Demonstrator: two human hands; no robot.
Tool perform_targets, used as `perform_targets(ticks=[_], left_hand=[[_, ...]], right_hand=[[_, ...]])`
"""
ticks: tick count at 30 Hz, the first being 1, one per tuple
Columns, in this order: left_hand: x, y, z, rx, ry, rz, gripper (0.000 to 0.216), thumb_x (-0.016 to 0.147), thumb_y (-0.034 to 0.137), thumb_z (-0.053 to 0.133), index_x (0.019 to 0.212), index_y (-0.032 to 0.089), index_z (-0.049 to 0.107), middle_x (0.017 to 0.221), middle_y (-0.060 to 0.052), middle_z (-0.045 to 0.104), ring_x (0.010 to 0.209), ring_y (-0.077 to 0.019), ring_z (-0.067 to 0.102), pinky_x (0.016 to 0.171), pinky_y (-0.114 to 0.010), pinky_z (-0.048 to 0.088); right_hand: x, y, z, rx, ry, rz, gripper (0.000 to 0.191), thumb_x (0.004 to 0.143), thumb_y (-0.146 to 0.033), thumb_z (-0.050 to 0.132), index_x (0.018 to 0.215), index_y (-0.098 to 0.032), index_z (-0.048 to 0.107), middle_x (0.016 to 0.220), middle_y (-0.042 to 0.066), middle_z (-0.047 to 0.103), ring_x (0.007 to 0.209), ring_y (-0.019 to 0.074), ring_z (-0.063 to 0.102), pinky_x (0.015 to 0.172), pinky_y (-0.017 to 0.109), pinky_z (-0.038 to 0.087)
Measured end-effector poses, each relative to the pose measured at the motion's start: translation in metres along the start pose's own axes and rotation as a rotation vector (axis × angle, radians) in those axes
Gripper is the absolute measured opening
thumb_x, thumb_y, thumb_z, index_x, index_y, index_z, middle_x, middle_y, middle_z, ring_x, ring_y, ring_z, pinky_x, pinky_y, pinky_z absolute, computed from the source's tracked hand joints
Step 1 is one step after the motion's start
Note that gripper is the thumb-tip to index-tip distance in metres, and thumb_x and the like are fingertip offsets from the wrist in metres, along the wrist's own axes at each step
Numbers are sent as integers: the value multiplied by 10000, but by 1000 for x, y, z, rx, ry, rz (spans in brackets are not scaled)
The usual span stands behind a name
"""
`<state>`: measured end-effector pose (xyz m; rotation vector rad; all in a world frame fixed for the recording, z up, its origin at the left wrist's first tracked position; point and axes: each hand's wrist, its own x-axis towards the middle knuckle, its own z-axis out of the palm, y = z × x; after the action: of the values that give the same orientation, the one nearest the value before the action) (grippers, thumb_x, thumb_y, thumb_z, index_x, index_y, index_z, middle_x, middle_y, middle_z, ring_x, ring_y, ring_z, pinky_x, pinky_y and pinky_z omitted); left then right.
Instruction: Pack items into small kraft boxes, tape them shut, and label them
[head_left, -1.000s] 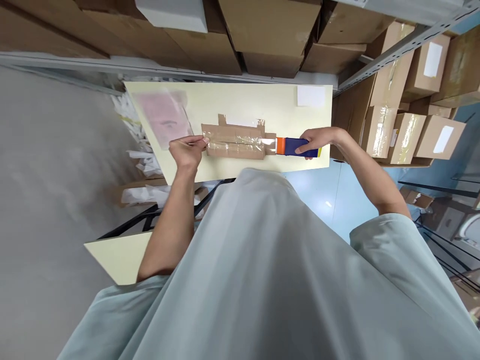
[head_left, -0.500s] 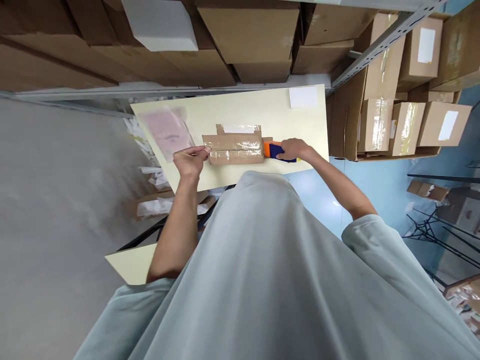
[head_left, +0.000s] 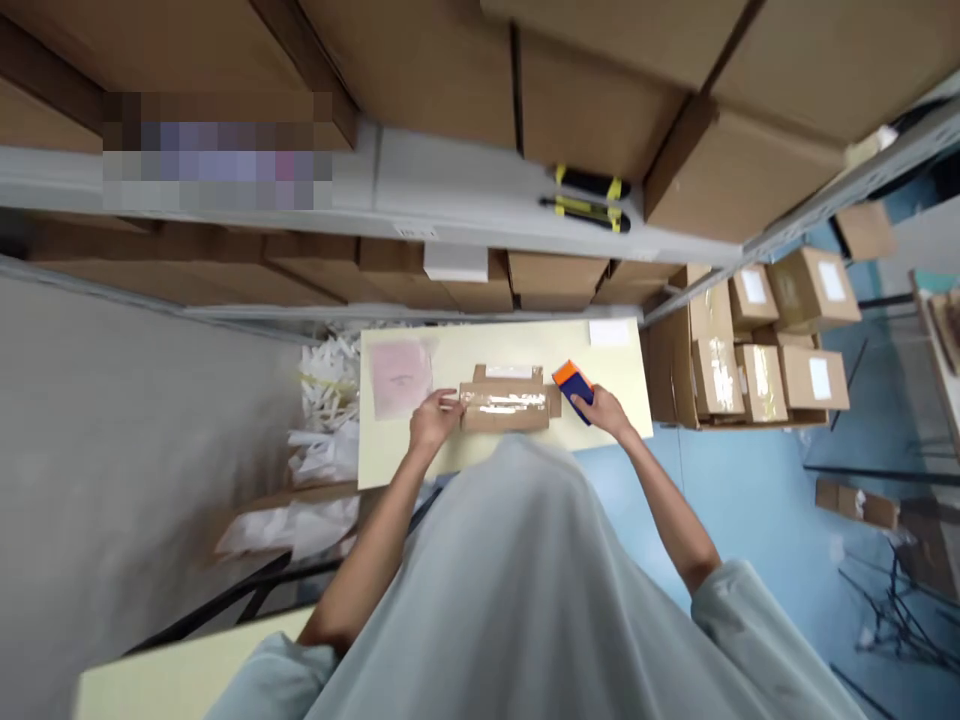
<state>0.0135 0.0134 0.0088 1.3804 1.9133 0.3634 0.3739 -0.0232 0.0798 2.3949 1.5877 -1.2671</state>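
Note:
A small brown cardboard box (head_left: pixel 504 412) with shiny clear tape along its top lies on the pale yellow tabletop (head_left: pixel 480 347). Its flap or a second cardboard piece with a white label (head_left: pixel 510 372) sticks out at the far side. At the box's left end my left hand (head_left: pixel 433 418) is closed, fingertips pinching the edge. My right hand (head_left: pixel 604 409) grips an orange and dark blue tape dispenser (head_left: pixel 576 390), tilted, just right of the box and apart from it. The dispenser's underside is hidden.
A pinkish sheet (head_left: pixel 401 378) lies left on the table, and a white paper (head_left: pixel 609 332) at the back right. Shelves with cardboard boxes (head_left: pixel 600 100) rise behind, with two black-and-yellow utility knives (head_left: pixel 589 200). A large open carton (head_left: pixel 670 365) of taped boxes stands right.
The tape dispenser has moved away from the box's right end and turned to a slant in my right hand. My left hand stays at the left end. The view has tilted up.

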Motion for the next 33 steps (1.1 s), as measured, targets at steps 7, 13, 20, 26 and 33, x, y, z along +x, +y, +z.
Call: perform_targets(ticks=[7,13,20,26,33], left_hand=[[9,118,-31,-229,288,652,387,1070,389,618,1401,232,739,1474,-184,741,1411,-403,713,1254,-603,589],[19,226,-63,-303,475,914,476,1090,216,573,1559,216,650,1664,-198,593,1569,-354,610,1351,-564,524],[59,258,-80,-360,426,806,705,997,144,539,1700,98,500,1802,-294,457,1682,-451,493,1405,-679,422],[35,235,-75,-373,416,866,703,1058,236,531,1757,195,468,1793,-223,514,1694,-400,494,1435,-637,397],[9,154,-38,-368,301,660,686,1060,285,565,1727,142,492,1775,-249,530,1683,-404,504,1430,-634,395]], right_hand=[[14,-95,-71,116,174,-366,376,975,-481,611,1306,-310,661,1292,95,851,1202,379,834,1032,518,689],[38,-219,-142,-128,289,-769,469,1038,-507,553,1377,-187,598,1296,192,780,1162,384,768,1049,558,650],[61,-331,-176,-608,366,-699,353,1096,-284,570,1411,-146,651,1482,222,764,1401,357,715,1196,470,569],[85,-357,-169,-729,312,-590,374,1147,-281,644,1493,-139,648,1481,148,804,1317,252,772,1115,325,583],[98,-342,-144,-684,402,-624,511,1185,-220,577,1624,25,487,1690,238,626,1540,231,581,1377,375,376]])
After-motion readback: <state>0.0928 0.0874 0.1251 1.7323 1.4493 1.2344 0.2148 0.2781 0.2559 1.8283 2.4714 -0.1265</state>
